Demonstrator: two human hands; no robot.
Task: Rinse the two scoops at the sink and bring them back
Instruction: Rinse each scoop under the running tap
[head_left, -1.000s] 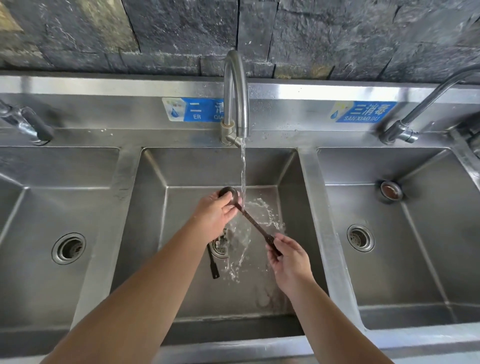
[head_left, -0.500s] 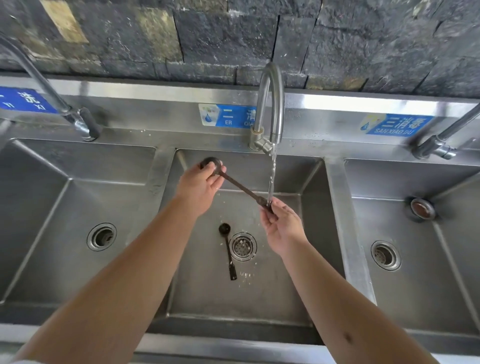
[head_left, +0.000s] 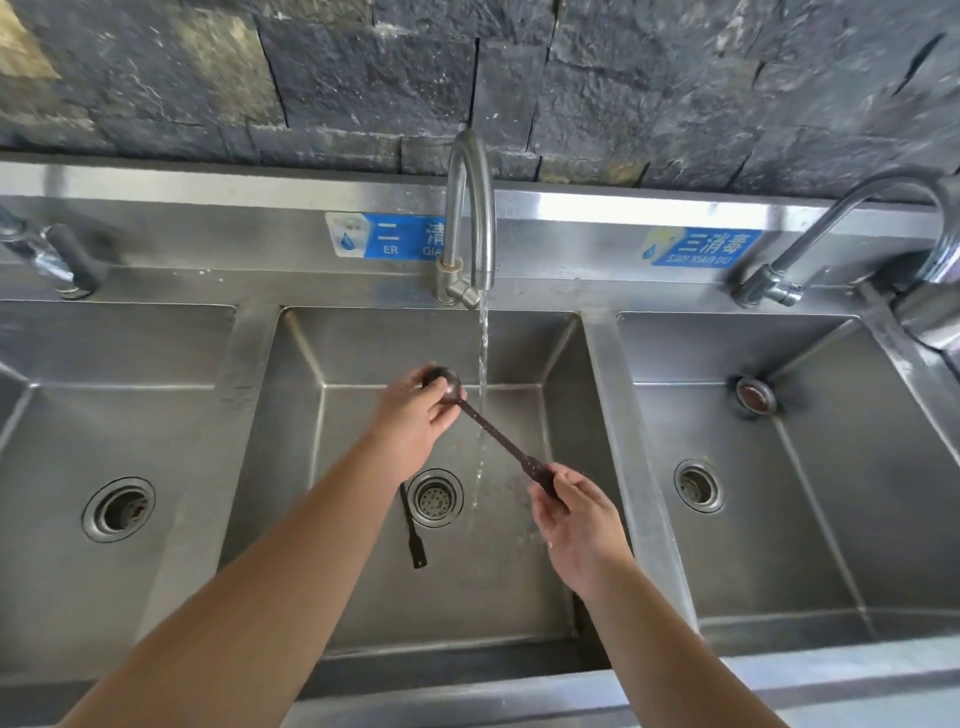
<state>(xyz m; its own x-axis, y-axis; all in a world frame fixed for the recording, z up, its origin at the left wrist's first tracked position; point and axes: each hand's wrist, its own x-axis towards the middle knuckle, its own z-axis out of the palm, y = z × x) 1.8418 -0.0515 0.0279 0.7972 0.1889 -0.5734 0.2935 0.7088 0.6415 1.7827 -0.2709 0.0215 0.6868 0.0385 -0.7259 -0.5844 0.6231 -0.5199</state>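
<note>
Spanning both hands, scoop (head_left: 498, 439): left hand (head_left: 415, 421) gripping bowl, right hand (head_left: 576, 512) pinching handle end.

Three basins side by side in bench (head_left: 519, 696); stone wall (head_left: 519, 78) behind at 12 o'clock. Middle basin (head_left: 566, 364) at centre, tap (head_left: 467, 208) at its 12 o'clock edge, water stream (head_left: 483, 364) falling into it. Drain (head_left: 434, 498) on middle basin floor. Held scoop (head_left: 493, 431) above basin, bowl end at 10 o'clock in left hand (head_left: 415, 421), handle end at 4 o'clock in right hand (head_left: 576, 519), stream just behind shaft. Second scoop (head_left: 413, 535) on basin floor, just left of drain, partly hidden under left hand. Left basin (head_left: 52, 415) at 9 o'clock, right basin (head_left: 831, 415) at 3 o'clock.
</note>
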